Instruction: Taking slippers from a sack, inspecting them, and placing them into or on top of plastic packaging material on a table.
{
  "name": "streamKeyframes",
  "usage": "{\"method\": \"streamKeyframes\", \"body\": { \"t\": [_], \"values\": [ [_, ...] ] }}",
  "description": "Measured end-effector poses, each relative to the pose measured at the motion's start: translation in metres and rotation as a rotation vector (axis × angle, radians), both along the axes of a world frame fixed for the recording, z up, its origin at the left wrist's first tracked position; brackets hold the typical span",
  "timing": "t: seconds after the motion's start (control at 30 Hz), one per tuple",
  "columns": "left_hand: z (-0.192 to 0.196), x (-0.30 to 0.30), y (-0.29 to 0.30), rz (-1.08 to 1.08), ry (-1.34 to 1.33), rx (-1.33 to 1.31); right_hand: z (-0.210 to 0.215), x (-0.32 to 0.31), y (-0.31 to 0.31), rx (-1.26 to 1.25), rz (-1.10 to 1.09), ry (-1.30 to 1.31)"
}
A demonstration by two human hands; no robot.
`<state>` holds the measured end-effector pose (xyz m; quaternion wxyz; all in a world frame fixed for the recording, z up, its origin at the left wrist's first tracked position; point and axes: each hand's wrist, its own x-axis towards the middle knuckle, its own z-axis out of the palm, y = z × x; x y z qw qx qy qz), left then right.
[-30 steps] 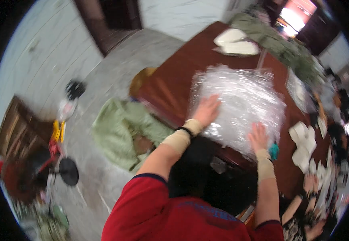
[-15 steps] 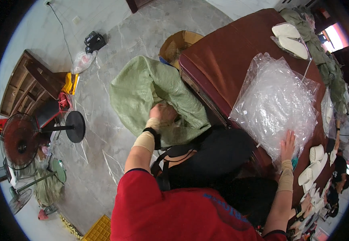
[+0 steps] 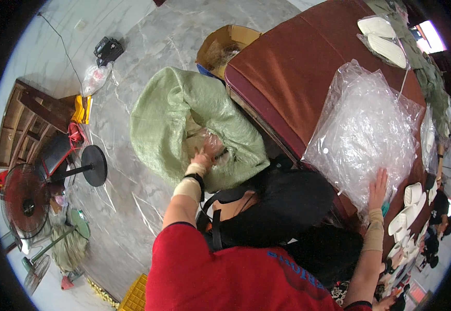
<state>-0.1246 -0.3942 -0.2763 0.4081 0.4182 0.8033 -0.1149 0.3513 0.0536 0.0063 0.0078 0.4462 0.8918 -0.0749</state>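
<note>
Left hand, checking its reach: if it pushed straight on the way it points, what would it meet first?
Probably the clear plastic bunched inside the green woven sack; the left hand is already at the sack's mouth, though depth is unclear.

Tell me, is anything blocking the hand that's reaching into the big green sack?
Nothing visible blocks it. The left hand is already inside the open mouth of the green woven sack on the floor, touching crinkly clear plastic there. The right hand rests flat on the pile of clear plastic bags on the brown table.
</note>
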Motion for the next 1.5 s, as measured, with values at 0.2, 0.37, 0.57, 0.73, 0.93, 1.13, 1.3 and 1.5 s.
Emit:
{"method": "streamKeyframes", "body": {
  "t": [0.2, 0.37, 0.57, 0.73, 0.93, 1.13, 1.3, 1.5],
  "values": [
    [0.029, 0.048, -0.02, 0.774, 0.134, 0.599, -0.004, -0.006, -0.002, 0.009, 0.037, 0.005],
    [0.121, 0.062, 0.042, 0.962, 0.009, 1.051, 0.002, 0.013, 0.006, 0.032, 0.011, 0.001],
    [0.292, 0.049, 0.075, 1.486, -0.805, 1.451, -0.006, 0.036, 0.027, -0.047, 0.085, 0.168],
    [0.438, 0.051, 0.106, 1.122, -1.179, 1.728, -0.001, 0.018, 0.008, -0.089, -0.074, 0.061],
    [0.553, 0.168, 0.186, 0.687, -1.29, 1.878, 0.029, 0.004, -0.013, -0.144, -0.116, 0.02],
    [0.474, 0.277, 0.215, -0.59, -1.018, 1.167, 0.026, 0.0, -0.018, -0.112, -0.138, -0.047],
    [0.439, 0.233, 0.247, -0.183, -0.929, 1.062, 0.001, 0.016, -0.009, 0.031, -0.15, 0.011],
    [0.358, 0.127, 0.314, -0.016, 0.024, 1.276, -0.018, 0.025, 0.009, -0.444, -0.118, 0.872]
  ]
}}
